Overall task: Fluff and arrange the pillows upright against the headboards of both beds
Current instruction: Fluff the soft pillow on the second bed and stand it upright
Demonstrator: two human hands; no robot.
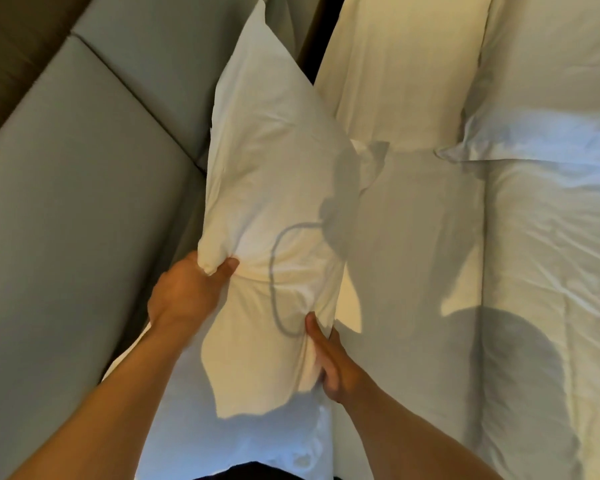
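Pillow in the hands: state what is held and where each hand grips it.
A white pillow, held by both hands at its near end: left hand pinches the left corner, right hand grips the right edge.

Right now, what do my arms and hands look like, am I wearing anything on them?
Both forearms are bare: no sleeves show. The left hand and right hand have no gloves, and no watch, bracelet or rings can be seen. A strip of dark clothing shows at the bottom edge.
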